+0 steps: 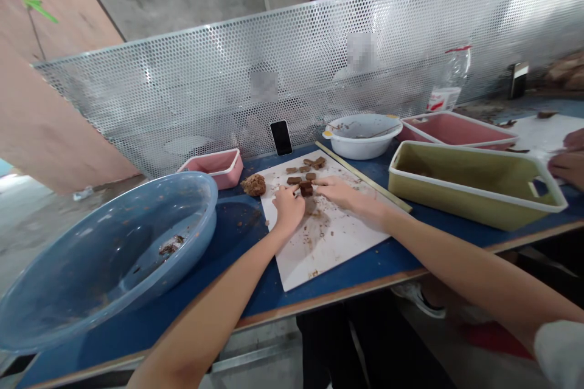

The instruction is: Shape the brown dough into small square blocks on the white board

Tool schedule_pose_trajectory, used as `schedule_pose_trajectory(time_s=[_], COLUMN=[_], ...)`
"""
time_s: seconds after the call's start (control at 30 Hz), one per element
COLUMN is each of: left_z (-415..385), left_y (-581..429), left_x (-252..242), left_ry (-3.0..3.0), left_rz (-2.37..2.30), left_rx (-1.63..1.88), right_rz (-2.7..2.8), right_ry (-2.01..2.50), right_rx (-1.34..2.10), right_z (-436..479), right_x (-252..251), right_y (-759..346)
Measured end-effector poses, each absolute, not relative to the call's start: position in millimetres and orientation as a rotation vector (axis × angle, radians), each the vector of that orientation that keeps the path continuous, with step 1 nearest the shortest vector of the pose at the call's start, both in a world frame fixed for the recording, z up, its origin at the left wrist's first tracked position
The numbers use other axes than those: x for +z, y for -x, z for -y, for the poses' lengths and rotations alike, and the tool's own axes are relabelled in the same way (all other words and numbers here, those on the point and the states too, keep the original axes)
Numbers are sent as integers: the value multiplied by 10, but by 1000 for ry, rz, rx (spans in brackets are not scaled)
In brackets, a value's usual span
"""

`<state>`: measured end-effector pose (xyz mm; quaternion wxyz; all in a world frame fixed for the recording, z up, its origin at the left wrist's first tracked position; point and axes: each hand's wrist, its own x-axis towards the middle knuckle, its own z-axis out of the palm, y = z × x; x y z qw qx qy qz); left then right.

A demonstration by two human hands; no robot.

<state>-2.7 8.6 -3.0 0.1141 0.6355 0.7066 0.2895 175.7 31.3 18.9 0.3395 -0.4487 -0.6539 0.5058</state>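
A small dark brown block point(306, 188), clay-like in look, lies on a white board point(328, 243) between my hands. My left hand point(289, 206) is closed, its fingertips pressed to the block's left side. From the right, my right hand point(338, 192) reaches in with its fingertips at the block's other side. Just behind it are more brown blocks point(294, 180), and a cluster of pieces point(314, 163) sits at the board's far edge. Brown crumbs dot the board. A rough brown lump point(253, 185) rests at its left edge.
A large blue basin point(201, 206) stands tilted at left, a pink tray point(228, 170) behind it. A phone point(281, 138) leans on the perforated screen. At right are a yellowish stick point(365, 177), white basin point(362, 143), green bin point(456, 188), pink bin point(474, 130) and another person's hand point(570, 164).
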Motion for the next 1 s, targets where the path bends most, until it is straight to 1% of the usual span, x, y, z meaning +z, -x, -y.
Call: schedule_pose_trajectory(time_s=[0.17,0.5,1.0], left_z=[-90,-76,-110], left_y=[23,16,52], left_x=[-26,-6,-47], left_ry=[-1857,-1843,-1840], left_rz=[-2079,-2066,-2041], left_rx=[872,857,894], right_rz=[1766,1776,1822], right_ry=[1149,1192,1152], right_rx=[1208,1255,1236], right_z=[-299,-368,-387], right_x=[222,85,78], right_y=[-1753,-1741,-1783])
